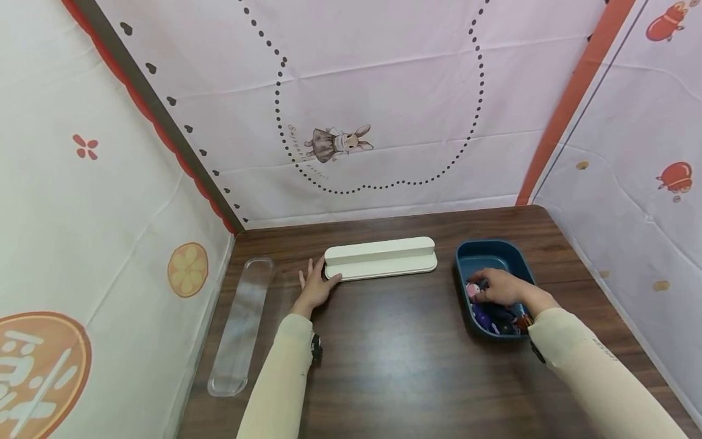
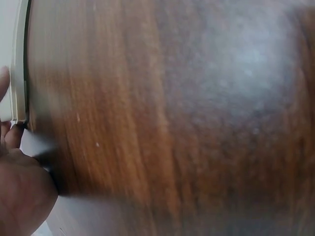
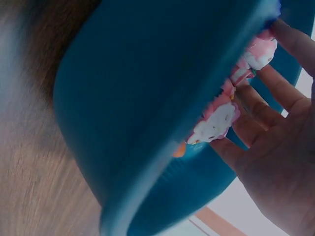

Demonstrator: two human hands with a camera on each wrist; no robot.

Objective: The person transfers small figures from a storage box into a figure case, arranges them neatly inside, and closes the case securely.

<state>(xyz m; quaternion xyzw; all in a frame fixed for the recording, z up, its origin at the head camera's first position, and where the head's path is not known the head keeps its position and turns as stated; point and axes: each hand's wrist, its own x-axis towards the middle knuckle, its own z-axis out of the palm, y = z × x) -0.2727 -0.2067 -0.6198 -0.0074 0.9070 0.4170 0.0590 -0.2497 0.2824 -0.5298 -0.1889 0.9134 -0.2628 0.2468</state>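
In the head view, my left hand (image 1: 317, 286) lies at the left end of a cream stepped stand (image 1: 381, 258), its thumb touching the front corner and its other fingers spread. The left wrist view shows the stand's edge (image 2: 19, 59) beside that hand (image 2: 22, 187). My right hand (image 1: 500, 286) reaches into a dark blue bin (image 1: 482, 249) and holds a pink-and-white figurine (image 1: 473, 290) between thumb and fingers. The right wrist view shows that hand (image 3: 283, 142) around pink-and-white figurines (image 3: 214, 123), partly hidden by the bin's rim (image 3: 162, 147).
A long clear plastic cover (image 1: 241, 329) lies on the left of the dark wooden table (image 1: 395, 366). Purple and other small figurines (image 1: 485, 318) sit in the bin's near part. Printed cloth walls (image 1: 378, 91) enclose the table's back and sides.
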